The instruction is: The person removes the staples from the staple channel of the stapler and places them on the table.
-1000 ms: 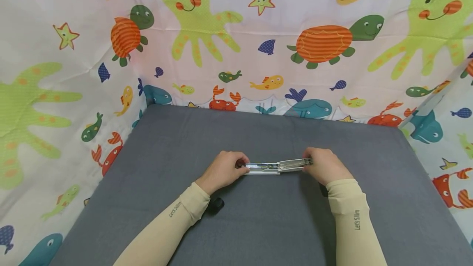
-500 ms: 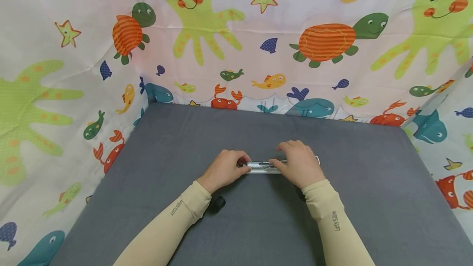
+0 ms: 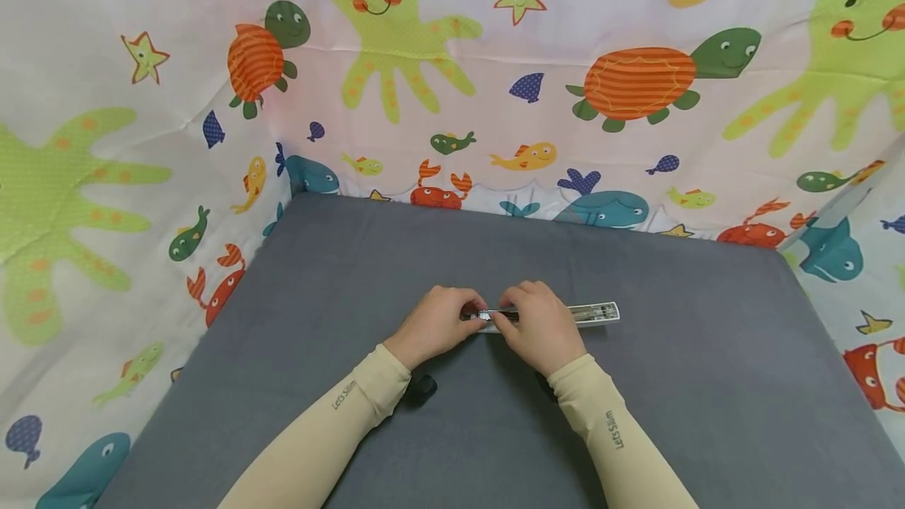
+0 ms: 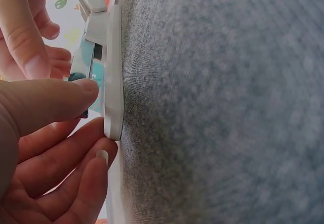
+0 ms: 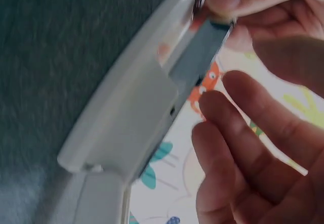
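Note:
A white stapler (image 3: 594,315) lies opened out on the grey cloth, its cover swung back to the right. My left hand (image 3: 436,327) grips its left end, and in the left wrist view the thumb presses on the metal magazine (image 4: 82,62) while other fingers touch the tip of the base (image 4: 115,82). My right hand (image 3: 540,328) hovers over the middle of the stapler, fingertips close to the left hand. In the right wrist view its fingers (image 5: 212,148) are loosely bent, apart from the stapler, with nothing between them. From above, the right hand hides the stapler's hinge.
Grey cloth (image 3: 396,250) covers the table. A curtain printed with sea animals (image 3: 537,116) stands behind and at both sides. A small black object (image 3: 422,389) shows beneath the left wrist.
My right hand has let go of the stapler's cover at the right and moved left over the magazine, near the left hand. My left hand keeps its hold on the left end.

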The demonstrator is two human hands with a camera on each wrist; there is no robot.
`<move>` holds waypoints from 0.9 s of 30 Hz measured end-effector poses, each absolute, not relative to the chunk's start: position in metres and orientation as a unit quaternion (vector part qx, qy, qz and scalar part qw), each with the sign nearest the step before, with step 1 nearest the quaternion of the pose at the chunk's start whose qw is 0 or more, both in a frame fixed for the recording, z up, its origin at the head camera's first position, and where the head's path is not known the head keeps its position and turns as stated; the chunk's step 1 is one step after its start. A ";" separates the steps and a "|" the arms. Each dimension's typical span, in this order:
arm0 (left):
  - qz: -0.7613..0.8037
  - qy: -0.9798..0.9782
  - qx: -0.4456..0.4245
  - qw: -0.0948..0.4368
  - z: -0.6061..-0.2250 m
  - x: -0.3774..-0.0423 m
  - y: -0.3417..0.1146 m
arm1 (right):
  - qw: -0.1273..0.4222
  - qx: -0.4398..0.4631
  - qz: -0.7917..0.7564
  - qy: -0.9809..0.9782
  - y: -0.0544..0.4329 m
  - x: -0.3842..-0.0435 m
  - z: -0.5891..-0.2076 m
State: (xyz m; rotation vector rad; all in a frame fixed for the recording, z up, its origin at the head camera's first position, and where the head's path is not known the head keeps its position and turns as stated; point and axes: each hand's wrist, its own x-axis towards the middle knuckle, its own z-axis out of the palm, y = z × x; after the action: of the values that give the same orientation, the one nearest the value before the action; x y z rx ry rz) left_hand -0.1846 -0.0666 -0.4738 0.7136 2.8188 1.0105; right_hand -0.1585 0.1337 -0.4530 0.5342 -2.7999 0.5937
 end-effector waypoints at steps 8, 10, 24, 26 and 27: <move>0.324 0.918 0.229 0.026 -0.475 -0.186 -0.067 | 0.145 0.153 0.208 -0.955 0.126 -0.158 -0.461; 0.322 0.918 0.228 0.027 -0.475 -0.186 -0.067 | 0.146 0.141 0.207 -0.957 0.124 -0.157 -0.462; 0.326 0.916 0.231 0.026 -0.474 -0.186 -0.066 | 0.127 0.072 0.223 -0.964 0.115 -0.150 -0.464; 0.327 0.916 0.231 0.025 -0.474 -0.186 -0.066 | 0.128 0.068 0.216 -0.966 0.114 -0.149 -0.464; 0.326 0.917 0.230 0.025 -0.475 -0.186 -0.066 | 0.130 0.068 0.209 -0.967 0.113 -0.149 -0.463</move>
State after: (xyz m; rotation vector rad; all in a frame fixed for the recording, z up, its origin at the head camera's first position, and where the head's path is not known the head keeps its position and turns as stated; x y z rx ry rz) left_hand -0.1860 -0.0662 -0.4746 0.7123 2.8344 1.0085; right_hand -0.1488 0.1131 -0.4634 0.1977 -2.8091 0.6063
